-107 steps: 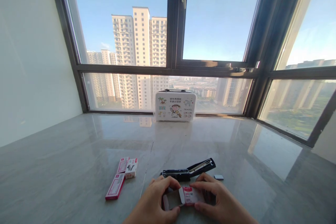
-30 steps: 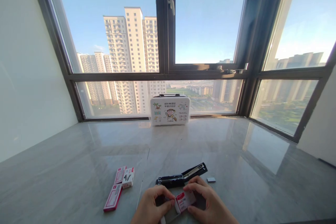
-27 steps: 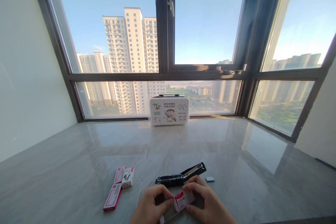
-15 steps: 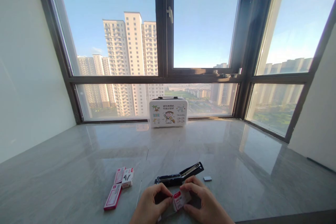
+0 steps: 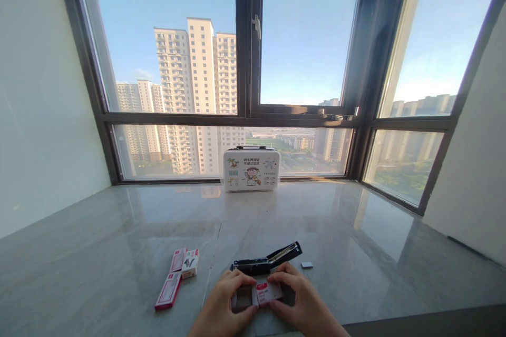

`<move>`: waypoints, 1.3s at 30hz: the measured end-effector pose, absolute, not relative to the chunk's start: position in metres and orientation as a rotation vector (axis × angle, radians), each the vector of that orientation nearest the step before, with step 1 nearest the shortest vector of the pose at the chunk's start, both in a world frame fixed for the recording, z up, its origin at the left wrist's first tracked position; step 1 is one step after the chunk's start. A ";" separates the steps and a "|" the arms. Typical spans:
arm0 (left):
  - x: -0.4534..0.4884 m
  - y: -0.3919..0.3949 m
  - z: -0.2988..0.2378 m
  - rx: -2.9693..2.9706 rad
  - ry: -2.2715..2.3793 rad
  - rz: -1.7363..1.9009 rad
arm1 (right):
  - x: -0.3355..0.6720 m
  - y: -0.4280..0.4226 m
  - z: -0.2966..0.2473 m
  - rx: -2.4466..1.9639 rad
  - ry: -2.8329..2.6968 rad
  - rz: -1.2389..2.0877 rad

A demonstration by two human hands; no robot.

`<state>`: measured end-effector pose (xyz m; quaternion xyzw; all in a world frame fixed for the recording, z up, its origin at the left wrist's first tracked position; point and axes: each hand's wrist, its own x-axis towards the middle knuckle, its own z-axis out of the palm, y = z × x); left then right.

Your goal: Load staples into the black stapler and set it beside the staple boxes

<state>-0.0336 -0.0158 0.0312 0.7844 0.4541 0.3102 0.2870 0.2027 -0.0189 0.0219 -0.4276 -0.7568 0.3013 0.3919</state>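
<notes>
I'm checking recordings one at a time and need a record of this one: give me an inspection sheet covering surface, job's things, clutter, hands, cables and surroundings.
Surface: grey, glossy, marble-look top with window reflections.
Job's things: small red-and-white box between the hands; black stapler, opened out, just beyond them; small light-grey block right of the stapler.
Clutter: two pink boxes and a white box, grouped at left.
Hands: left hand and right hand hold the small red-and-white box from either side.
Cables: nothing seen.
Surroundings: white printed case upright by the dark window frame; tall buildings outside.
</notes>
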 end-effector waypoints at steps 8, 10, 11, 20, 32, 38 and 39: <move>-0.033 -0.016 0.028 2.037 1.262 0.844 | 0.198 -0.024 0.027 -1.103 -1.918 0.787; -0.035 -0.018 0.030 2.035 1.244 0.847 | 0.198 -0.024 0.026 -1.100 -1.912 0.784; -0.038 -0.019 0.031 2.047 1.232 0.842 | 0.199 -0.024 0.026 -1.099 -1.913 0.783; -0.081 -0.021 0.025 2.110 1.392 0.672 | 0.199 -0.021 0.025 -1.168 -1.978 0.707; -0.034 -0.006 0.029 2.097 1.266 0.701 | 0.200 -0.018 0.022 -1.095 -2.001 0.707; -0.038 -0.007 0.021 1.994 1.308 0.766 | 0.202 -0.018 0.018 -1.095 -1.979 0.738; -0.038 -0.007 0.021 1.997 1.300 0.769 | 0.203 -0.018 0.019 -1.096 -1.978 0.737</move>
